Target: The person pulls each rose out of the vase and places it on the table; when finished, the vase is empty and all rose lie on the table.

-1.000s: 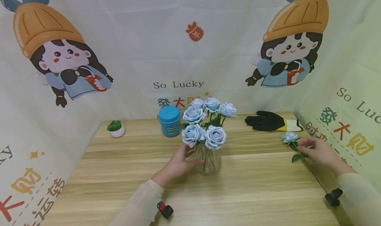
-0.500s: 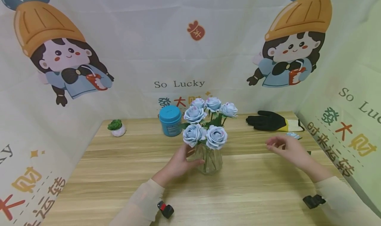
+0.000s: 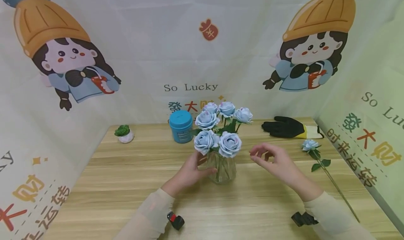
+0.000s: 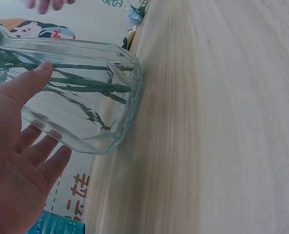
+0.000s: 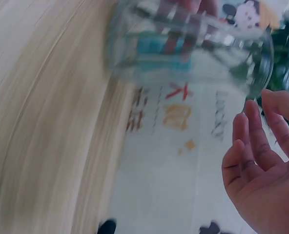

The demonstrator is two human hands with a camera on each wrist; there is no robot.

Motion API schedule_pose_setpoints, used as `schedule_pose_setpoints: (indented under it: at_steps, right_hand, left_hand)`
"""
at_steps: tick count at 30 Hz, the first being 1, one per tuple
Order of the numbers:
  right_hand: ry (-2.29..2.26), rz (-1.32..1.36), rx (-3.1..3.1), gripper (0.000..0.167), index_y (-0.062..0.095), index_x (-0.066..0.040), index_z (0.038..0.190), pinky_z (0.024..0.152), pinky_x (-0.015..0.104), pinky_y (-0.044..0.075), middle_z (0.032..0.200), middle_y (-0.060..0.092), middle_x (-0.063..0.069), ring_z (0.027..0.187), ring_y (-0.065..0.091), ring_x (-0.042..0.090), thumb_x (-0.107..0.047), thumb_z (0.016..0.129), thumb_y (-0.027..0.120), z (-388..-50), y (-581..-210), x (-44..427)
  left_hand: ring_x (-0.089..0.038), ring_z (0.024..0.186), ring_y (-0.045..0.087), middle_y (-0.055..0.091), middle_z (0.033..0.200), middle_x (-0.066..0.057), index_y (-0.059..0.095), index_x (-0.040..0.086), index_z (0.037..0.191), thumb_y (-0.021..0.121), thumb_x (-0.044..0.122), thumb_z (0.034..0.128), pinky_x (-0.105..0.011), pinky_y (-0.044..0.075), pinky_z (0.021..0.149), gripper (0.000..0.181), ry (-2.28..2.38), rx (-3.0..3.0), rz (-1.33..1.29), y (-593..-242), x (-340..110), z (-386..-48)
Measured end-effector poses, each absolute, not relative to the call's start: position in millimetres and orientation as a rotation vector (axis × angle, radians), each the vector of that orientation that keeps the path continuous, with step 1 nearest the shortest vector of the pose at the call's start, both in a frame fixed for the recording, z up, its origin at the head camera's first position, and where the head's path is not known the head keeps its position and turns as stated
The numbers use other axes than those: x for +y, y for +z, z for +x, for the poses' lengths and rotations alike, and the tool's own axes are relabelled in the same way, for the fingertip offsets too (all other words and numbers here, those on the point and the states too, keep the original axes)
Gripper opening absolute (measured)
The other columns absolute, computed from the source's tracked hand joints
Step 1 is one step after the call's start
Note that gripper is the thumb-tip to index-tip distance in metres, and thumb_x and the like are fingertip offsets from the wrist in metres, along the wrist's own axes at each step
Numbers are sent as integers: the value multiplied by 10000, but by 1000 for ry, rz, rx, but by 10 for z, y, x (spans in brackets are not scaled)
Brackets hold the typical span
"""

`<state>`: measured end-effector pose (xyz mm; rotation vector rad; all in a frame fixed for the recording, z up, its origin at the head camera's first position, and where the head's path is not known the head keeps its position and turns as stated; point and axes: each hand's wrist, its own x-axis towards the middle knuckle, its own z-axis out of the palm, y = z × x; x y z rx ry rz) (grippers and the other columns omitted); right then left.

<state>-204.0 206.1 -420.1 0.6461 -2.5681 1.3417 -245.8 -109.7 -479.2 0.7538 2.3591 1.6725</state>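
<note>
A clear glass vase (image 3: pixel 222 170) stands upright on the table, holding several pale blue roses (image 3: pixel 230 144); their green stems (image 4: pixel 86 85) show through the glass. My left hand (image 3: pixel 192 171) grips the vase from its left side, thumb in front and fingers behind. Right of the vase, my right hand (image 3: pixel 277 162) hovers over the table with loosely bent fingers and nothing in them. In the right wrist view the vase looks blurred beyond the fingers (image 5: pixel 254 131). One single blue rose (image 3: pixel 310 145) lies on the table at the right, its long stem pointing toward the front.
Behind the vase stands a blue lidded tub (image 3: pixel 181 127). A small potted succulent (image 3: pixel 124 133) is at the back left. Near the back right edge lies a black and yellow glove (image 3: pixel 284 127). Printed cloth (image 3: pixel 142 57) encloses the wooden table (image 3: pixel 132 170).
My right hand has left the single rose lying at the right and moved left toward the vase, with nothing in it. The left hand keeps its hold on the vase.
</note>
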Motion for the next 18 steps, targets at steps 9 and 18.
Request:
schedule_pose_setpoints:
  at_steps: [9,18]
  right_hand:
    - [1363,786,-2389,136,740,-127,1042,700,242,557,964,730,-25,845,612,68,-56,927,759,-1971,-4130,1670]
    - [1411,858,-2295,133,750,-110,1005,674,261,542,919,680,-24,788,579,72,-15,912,756,-2012,-4151,1496]
  left_hand:
    - [-314,1517,395,384,1643,-34,266,235,1591,806,145,910,-512,395,1218,874,1665,2378,761,-4811,-1097,-2468]
    - [-321,1501,417,398,1635,-40,284,222,1595,801,116,909,-515,396,1218,865,1688,2379,748,-4803,-1093,-2461]
